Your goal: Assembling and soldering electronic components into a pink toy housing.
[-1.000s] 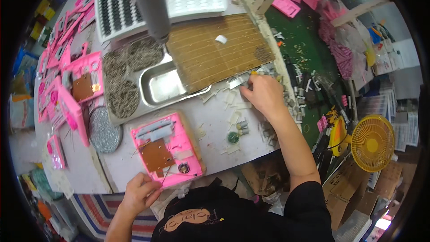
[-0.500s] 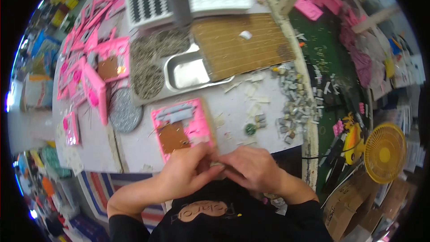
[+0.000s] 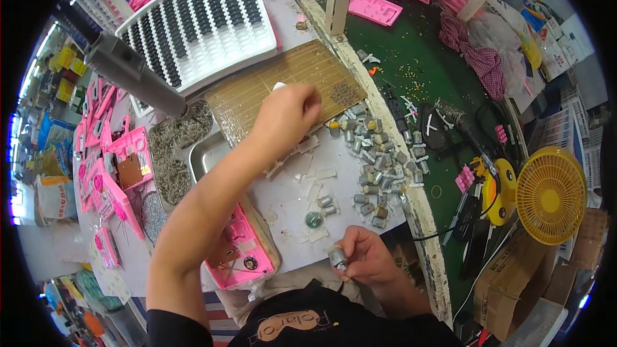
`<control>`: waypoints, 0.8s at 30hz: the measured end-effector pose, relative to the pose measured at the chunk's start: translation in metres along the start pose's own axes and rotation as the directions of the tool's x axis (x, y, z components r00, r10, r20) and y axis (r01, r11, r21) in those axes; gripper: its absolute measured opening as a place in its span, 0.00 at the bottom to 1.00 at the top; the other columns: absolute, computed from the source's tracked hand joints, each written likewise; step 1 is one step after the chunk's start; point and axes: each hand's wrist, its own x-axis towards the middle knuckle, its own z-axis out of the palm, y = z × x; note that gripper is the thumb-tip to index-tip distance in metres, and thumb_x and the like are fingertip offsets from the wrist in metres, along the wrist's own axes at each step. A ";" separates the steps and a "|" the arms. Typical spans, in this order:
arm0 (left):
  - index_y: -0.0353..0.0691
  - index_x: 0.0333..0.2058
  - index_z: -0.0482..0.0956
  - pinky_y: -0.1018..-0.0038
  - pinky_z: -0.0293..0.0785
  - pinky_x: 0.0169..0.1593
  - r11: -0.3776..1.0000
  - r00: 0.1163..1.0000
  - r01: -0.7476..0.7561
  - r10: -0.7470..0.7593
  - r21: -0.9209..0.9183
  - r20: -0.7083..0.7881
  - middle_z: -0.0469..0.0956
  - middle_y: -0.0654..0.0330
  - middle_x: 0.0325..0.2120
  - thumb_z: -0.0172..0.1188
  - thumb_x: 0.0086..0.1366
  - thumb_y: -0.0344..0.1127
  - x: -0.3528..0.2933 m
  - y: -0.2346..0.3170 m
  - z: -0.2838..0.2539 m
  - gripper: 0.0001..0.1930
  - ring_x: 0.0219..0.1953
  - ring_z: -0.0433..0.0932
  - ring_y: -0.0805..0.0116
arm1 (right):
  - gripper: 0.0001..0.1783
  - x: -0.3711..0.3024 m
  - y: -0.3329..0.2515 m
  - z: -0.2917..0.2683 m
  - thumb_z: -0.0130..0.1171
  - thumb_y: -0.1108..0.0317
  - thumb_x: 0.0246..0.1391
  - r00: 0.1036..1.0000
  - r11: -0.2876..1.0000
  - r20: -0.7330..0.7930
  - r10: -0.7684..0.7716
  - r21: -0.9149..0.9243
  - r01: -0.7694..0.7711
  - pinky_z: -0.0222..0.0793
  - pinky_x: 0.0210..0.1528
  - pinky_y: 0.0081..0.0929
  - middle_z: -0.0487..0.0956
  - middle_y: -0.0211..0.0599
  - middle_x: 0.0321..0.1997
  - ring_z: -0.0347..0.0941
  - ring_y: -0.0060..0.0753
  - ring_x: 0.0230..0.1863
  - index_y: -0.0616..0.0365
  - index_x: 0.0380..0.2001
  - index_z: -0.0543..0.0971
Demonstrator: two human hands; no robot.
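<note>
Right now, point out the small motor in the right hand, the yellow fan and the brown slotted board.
small motor (image 3: 337, 258), head view, its silvery can.
yellow fan (image 3: 551, 196), head view, grille centre.
brown slotted board (image 3: 257, 93), head view, bare left part.

The left arm stretched bare from the near edge of the tabletop toward its far side, elbow bent, the left hand (image 3: 287, 110) curled with fingertips pinched downward. The right hand (image 3: 361, 256) hung at the near edge, fingers closed, wrist tucked close to the body.
</note>
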 end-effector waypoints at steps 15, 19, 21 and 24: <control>0.44 0.35 0.87 0.57 0.80 0.45 0.922 0.975 0.174 -0.210 0.346 0.072 0.85 0.50 0.33 0.63 0.57 0.36 0.064 -0.022 0.056 0.08 0.39 0.84 0.50 | 0.23 -0.009 -0.023 -0.017 0.70 0.88 0.44 1.000 0.994 0.003 -0.022 -0.107 0.022 0.77 0.42 0.29 0.81 0.50 0.40 0.81 0.36 0.41 0.61 0.40 0.71; 0.39 0.36 0.87 0.57 0.80 0.46 0.861 0.960 0.154 -0.246 0.484 0.131 0.85 0.46 0.36 0.61 0.57 0.35 0.078 -0.018 0.058 0.11 0.42 0.84 0.46 | 0.23 -0.014 -0.029 -0.013 0.72 0.88 0.42 1.000 0.979 -0.031 -0.004 -0.203 -0.002 0.76 0.42 0.29 0.81 0.50 0.40 0.81 0.37 0.41 0.61 0.38 0.72; 0.37 0.38 0.86 0.58 0.80 0.47 0.855 0.957 0.149 -0.251 0.496 0.145 0.85 0.46 0.38 0.60 0.58 0.35 0.077 -0.006 0.053 0.12 0.44 0.84 0.47 | 0.23 -0.014 -0.032 -0.011 0.72 0.88 0.41 1.000 0.971 -0.029 -0.003 -0.239 -0.004 0.75 0.41 0.29 0.81 0.50 0.39 0.80 0.37 0.39 0.61 0.38 0.72; 0.37 0.39 0.86 0.58 0.80 0.48 0.843 0.954 0.117 -0.243 0.524 0.178 0.85 0.47 0.41 0.60 0.59 0.35 0.072 0.005 0.040 0.13 0.45 0.84 0.49 | 0.28 -0.015 -0.029 -0.004 0.72 0.89 0.39 0.996 0.958 -0.088 -0.014 -0.285 -0.011 0.75 0.38 0.29 0.81 0.50 0.36 0.80 0.36 0.35 0.61 0.41 0.70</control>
